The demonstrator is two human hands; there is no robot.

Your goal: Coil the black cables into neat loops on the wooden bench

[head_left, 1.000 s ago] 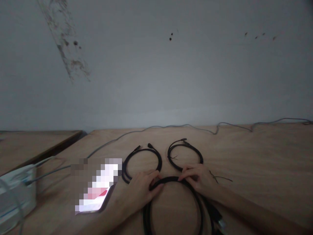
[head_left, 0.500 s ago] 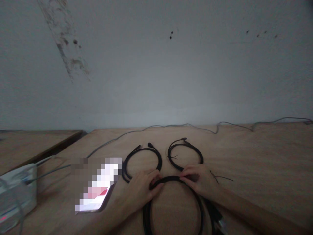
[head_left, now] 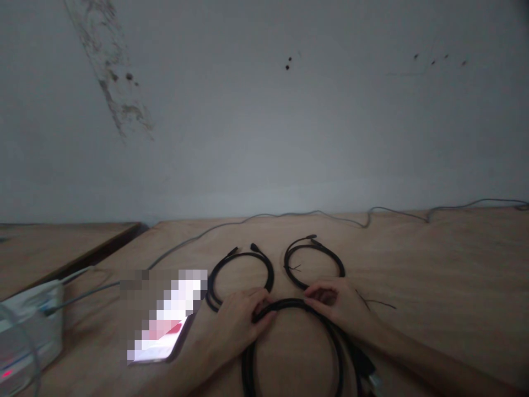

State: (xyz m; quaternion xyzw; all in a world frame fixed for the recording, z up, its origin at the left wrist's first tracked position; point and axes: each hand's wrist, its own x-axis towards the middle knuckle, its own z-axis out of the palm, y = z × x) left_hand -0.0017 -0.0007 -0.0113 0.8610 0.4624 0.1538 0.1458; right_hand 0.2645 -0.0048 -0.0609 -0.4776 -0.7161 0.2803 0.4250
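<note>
A black cable lies coiled in a large loop at the front of the table, running out of view at the bottom. My left hand pinches the upper left of this loop between thumb and fingers. On its upper right, my right hand grips the same coil with thumb and fingertips. A connector with a metal tip sticks out below my right wrist. Two smaller coiled black cables lie behind: one at the left, partly behind my left hand, and one at the right, partly behind my right hand.
A phone with a lit screen, partly blurred out, lies left of my left hand. A white box with cords stands at the left edge. One thin twist tie lies by my right wrist. A grey cord runs along the wall.
Both hands stay on the large coil with almost no movement. The view has shifted very slightly.
</note>
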